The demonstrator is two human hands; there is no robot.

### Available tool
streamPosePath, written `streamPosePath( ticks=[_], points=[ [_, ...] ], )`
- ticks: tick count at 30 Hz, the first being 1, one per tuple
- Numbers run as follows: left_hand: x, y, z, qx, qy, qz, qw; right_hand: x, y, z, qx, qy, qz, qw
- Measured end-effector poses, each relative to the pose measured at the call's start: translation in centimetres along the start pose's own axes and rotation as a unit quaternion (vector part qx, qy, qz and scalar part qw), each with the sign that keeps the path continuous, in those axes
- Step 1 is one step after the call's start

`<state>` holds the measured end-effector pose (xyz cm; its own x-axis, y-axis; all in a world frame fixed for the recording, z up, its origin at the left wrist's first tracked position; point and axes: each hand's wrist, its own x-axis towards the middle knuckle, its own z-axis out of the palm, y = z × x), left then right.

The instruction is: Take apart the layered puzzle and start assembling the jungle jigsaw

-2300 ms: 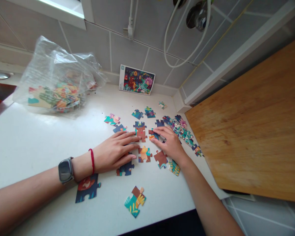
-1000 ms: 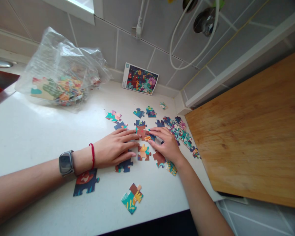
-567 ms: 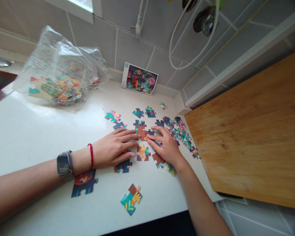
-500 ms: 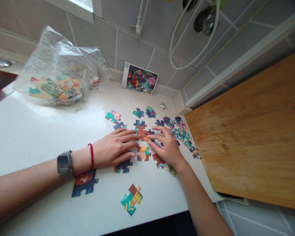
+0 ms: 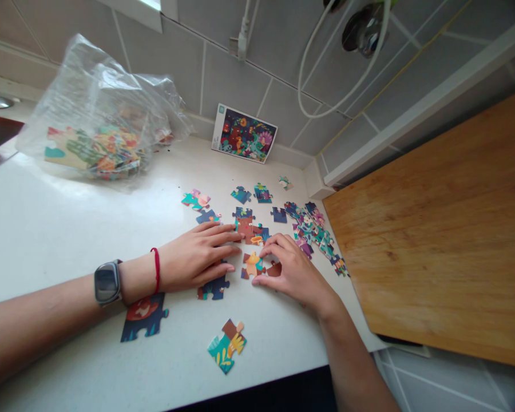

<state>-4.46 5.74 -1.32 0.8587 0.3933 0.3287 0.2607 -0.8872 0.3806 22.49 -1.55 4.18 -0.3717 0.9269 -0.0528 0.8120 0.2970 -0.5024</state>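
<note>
My left hand (image 5: 197, 257) lies flat with its fingers stretched out, fingertips at the left edge of the joined brown bear puzzle pieces (image 5: 245, 228). A dark blue puzzle piece (image 5: 214, 288) is partly hidden under it. My right hand (image 5: 294, 269) pinches a puzzle piece with an orange animal (image 5: 252, 264) between thumb and index finger, just below the bear pieces. Behind those fingers a brown puzzle piece (image 5: 274, 269) shows in part. Nearer the front edge lies a teal and yellow puzzle piece (image 5: 225, 350). A dark piece with a red shape (image 5: 143, 320) sits below my left wrist.
A clear plastic bag (image 5: 107, 126) of puzzle pieces stands at the back left. The picture card (image 5: 245, 134) leans on the tiled wall. Joined puzzle pieces (image 5: 315, 229) lie along the right, beside a wooden board (image 5: 433, 229). Several loose pieces (image 5: 241, 194) lie further back.
My right hand has moved down from the bear pieces to the orange animal piece and closed on it; that piece is slightly shifted and turned. My left hand stays nearly still.
</note>
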Motion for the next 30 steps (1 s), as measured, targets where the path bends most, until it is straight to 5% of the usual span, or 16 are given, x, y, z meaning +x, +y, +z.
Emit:
streamPosePath(
  ticks=[30],
  points=[
    [-0.1, -0.1, 0.2, -0.014, 0.016, 0.005, 1.000, -0.1, 2.0, -0.1, 0.025, 0.025, 0.012, 0.999]
  ],
)
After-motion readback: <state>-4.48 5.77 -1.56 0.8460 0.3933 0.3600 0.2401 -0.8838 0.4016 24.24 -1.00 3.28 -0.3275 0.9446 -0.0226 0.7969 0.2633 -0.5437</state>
